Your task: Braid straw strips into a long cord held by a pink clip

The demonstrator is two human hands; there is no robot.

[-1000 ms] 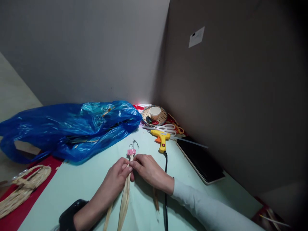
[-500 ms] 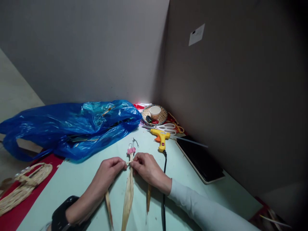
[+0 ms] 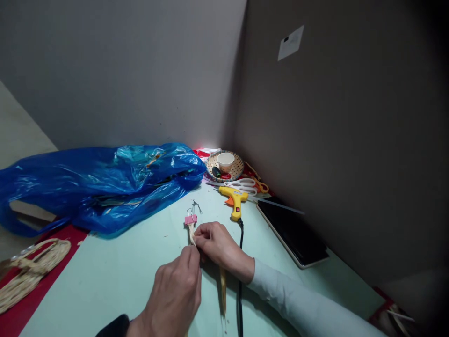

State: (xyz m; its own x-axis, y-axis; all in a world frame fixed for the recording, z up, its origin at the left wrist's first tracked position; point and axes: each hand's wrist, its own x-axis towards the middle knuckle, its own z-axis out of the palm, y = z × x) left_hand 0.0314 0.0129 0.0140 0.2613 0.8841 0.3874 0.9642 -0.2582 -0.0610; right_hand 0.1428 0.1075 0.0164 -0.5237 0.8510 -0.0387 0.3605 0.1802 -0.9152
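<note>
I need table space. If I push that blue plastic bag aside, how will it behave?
Probably floppy: the blue bag lies crumpled and sagging. Its glossy film likely slides easily on the table. Things inside may shift.

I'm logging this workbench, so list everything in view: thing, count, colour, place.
table: one, pale green, under everything
plastic bag: one, blue, back left
basket: one, tan, far corner
cup: one, white, in the basket
scissors: one pair, white handles, in front of the basket
glue gun: one, yellow, mid-table
cord: one, black, trailing from the glue gun
tablet: one, black, right side by the wall
label: one, white, on the right wall
red mat: one, left edge
straw weave: one, tan, on the red mat
binder clip: one, pink, on the strips' far end
dried strips: at least two, tan, under the hands
left hand: pinching the strips
right hand: pinching the strips, white sleeve
</note>
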